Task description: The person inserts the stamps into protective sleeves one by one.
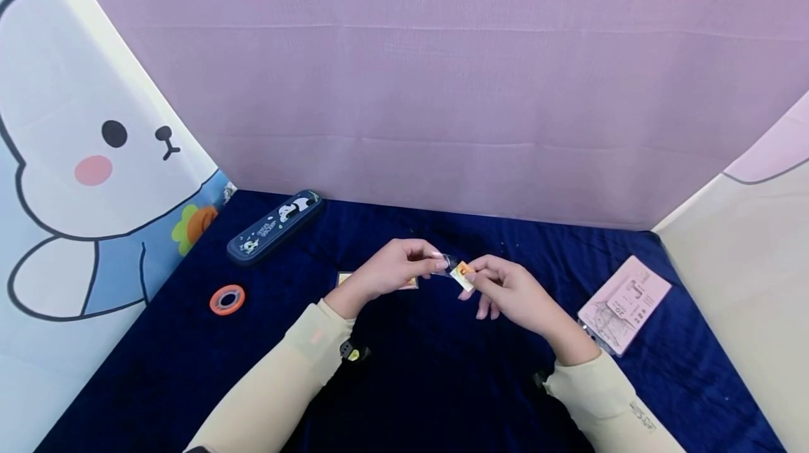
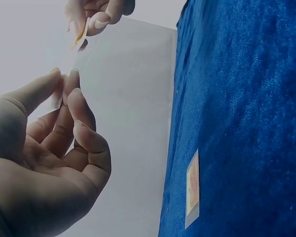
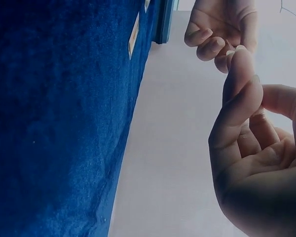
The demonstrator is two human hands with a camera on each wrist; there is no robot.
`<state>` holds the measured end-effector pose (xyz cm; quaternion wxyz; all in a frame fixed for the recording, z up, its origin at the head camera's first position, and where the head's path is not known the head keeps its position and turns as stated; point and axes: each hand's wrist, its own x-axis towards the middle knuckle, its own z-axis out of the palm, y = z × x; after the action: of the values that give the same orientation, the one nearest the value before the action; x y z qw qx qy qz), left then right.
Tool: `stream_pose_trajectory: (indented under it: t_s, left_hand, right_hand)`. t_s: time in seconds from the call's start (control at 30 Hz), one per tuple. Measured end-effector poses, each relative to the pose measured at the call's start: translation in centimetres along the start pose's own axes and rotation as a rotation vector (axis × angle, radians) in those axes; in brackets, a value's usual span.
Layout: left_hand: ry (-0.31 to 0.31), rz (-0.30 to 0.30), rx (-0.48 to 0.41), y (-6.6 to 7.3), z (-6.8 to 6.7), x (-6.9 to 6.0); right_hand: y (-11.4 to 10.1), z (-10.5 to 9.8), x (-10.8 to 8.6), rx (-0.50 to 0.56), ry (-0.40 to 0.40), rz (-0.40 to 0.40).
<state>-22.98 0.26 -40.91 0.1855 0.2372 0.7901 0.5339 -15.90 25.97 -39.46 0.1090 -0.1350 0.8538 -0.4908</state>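
Observation:
Above the dark blue cloth, both hands meet at fingertip level. My left hand point(image 1: 393, 267) pinches a small clear plastic sleeve point(image 1: 450, 261) between thumb and fingers. In my right hand point(image 1: 513, 293), thumb and forefinger pinch a small orange-and-white card point(image 1: 462, 276), right beside the sleeve. Whether the card's edge sits inside the sleeve, I cannot tell. Beneath the left hand, a flat card point(image 1: 412, 283) lies on the cloth, partly covered by that hand; the left wrist view shows a flat card point(image 2: 193, 187) with a pale border. Fingers hide the small card in the right wrist view.
A navy pencil case point(image 1: 274, 227) with pandas lies at the back left. Nearer on the left is an orange ring-shaped roll point(image 1: 227, 300). A pink printed packet point(image 1: 626, 304) rests at the right. Pale fabric walls point(image 1: 442, 88) border the cloth.

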Motion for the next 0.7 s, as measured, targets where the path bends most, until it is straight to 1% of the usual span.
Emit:
stream_pose_trajectory:
  t_s: [0.13, 0.23, 0.4, 0.7]
  left_hand:
    - [-0.002, 0.006, -0.022, 0.06, 0.06, 0.03]
    - [0.0, 0.014, -0.021, 0.1, 0.09, 0.04]
    - [-0.002, 0.032, -0.038, 0.06, 0.09, 0.09]
    - [0.014, 0.031, -0.072, 0.29, 0.39, 0.1]
  right_hand:
    - [-0.04, 0.04, 0.03, -0.013, 0.012, -0.01]
    - [-0.1, 0.01, 0.0, -0.021, 0.024, -0.007]
    - [-0.13, -0.04, -0.01, -0.02, 0.028, -0.016]
    - [-0.03, -0.01, 0.07, -0.001, 0.022, -0.032]
